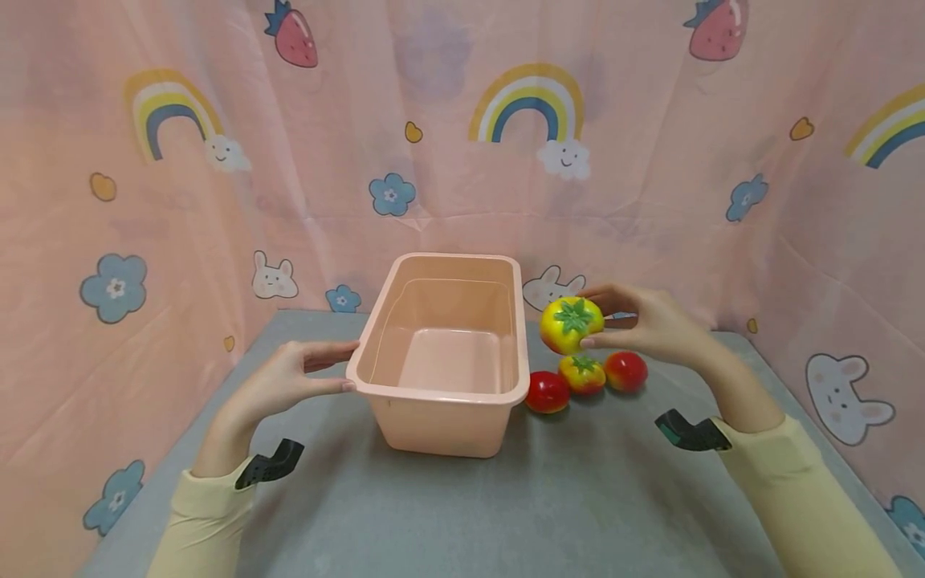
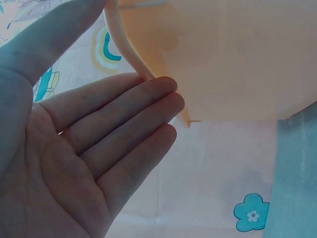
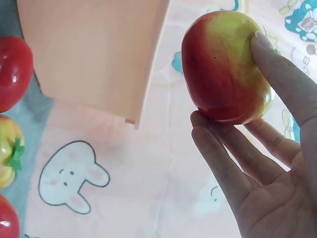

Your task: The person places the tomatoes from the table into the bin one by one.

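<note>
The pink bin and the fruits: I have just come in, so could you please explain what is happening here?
A person's right hand holds a yellow-and-red fruit up in the air, beside the pink bin. Their left hand touches the bin's rim on the opposite side. Three more fruits lie on the grey table, to the right of the bin: a red one, a yellow one with a green leafy top, and another red one.

A glossy, rounded yellow fruit [image 1: 571,324] with a red blush and a green leafy crown facing the head camera is held raised at about three o'clock of a deep, rectangular, pale pink plastic bin [image 1: 442,424] standing upright, open side up, on the grey desk [image 1: 448,514].
</note>
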A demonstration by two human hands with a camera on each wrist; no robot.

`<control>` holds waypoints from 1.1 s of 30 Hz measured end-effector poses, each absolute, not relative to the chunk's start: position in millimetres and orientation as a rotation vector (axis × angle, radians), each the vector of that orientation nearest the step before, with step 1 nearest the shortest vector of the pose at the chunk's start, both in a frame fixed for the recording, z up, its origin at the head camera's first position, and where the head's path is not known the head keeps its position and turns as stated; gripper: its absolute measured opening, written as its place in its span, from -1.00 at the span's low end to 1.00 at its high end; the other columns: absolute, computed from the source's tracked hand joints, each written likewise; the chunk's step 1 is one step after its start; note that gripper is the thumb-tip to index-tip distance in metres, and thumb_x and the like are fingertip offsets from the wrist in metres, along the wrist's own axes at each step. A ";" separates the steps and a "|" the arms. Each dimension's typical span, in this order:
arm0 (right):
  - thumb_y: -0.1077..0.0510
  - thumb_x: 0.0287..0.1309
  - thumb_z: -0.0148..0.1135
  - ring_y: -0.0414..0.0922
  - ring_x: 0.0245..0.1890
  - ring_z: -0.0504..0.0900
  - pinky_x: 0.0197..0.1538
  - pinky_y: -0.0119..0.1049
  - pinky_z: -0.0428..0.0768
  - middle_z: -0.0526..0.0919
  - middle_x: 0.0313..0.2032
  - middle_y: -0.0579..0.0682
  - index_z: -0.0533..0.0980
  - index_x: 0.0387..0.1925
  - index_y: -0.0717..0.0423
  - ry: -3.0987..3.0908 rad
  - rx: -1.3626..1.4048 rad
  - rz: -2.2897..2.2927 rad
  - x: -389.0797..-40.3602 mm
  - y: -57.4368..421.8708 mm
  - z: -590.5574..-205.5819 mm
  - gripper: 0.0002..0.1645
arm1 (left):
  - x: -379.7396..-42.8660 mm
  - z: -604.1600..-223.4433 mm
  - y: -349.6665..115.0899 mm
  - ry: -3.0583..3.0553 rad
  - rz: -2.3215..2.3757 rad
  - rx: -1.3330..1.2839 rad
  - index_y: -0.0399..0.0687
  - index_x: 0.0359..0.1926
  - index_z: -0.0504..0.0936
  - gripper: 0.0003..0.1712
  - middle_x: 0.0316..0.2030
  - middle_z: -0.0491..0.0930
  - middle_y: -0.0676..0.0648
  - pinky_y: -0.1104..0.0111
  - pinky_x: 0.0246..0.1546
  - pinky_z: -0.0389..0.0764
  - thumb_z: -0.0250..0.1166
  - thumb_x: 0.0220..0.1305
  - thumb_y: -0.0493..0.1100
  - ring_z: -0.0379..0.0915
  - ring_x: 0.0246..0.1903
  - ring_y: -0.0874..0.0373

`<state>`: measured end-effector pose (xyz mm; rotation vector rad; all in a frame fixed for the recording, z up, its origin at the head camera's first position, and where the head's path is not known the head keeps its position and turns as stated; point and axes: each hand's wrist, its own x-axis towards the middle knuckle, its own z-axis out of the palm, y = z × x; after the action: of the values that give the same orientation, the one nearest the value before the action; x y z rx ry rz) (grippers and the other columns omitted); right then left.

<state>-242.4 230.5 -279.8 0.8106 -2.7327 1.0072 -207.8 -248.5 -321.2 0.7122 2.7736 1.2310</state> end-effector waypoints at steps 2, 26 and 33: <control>0.00 -0.12 0.52 -0.02 0.01 0.60 -0.05 -0.09 0.66 0.60 0.03 0.00 0.44 0.12 0.00 -2.718 0.835 0.985 -243.9 228.1 -277.9 -0.28 | -208.0 -321.5 -248.5 2.775 1.231 0.714 0.03 0.24 0.49 -0.26 0.17 0.52 0.02 0.14 0.17 0.49 0.43 0.02 0.13 0.42 0.20 0.04; -0.08 -0.10 0.49 0.00 0.01 0.62 -0.01 -0.07 0.65 0.60 0.05 0.04 0.42 0.13 0.03 -2.719 0.987 0.933 -252.6 190.7 -251.5 -0.26 | -208.6 -321.8 -248.8 2.765 1.247 0.719 0.04 0.23 0.49 -0.25 0.17 0.52 0.02 0.16 0.17 0.49 0.44 0.01 0.13 0.43 0.20 0.08; -0.09 -0.09 0.48 0.01 0.00 0.62 -0.02 -0.07 0.65 0.60 0.05 0.07 0.42 0.12 0.06 -2.731 1.009 0.918 -254.5 181.0 -245.6 -0.26 | -208.4 -321.6 -248.1 2.769 1.243 0.720 0.02 0.24 0.49 -0.25 0.18 0.51 0.02 0.16 0.17 0.49 0.44 0.02 0.13 0.42 0.20 0.08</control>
<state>-254.5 181.0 -245.6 1.0095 -2.7310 0.9175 -208.4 -248.1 -321.6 0.7200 2.7693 1.2428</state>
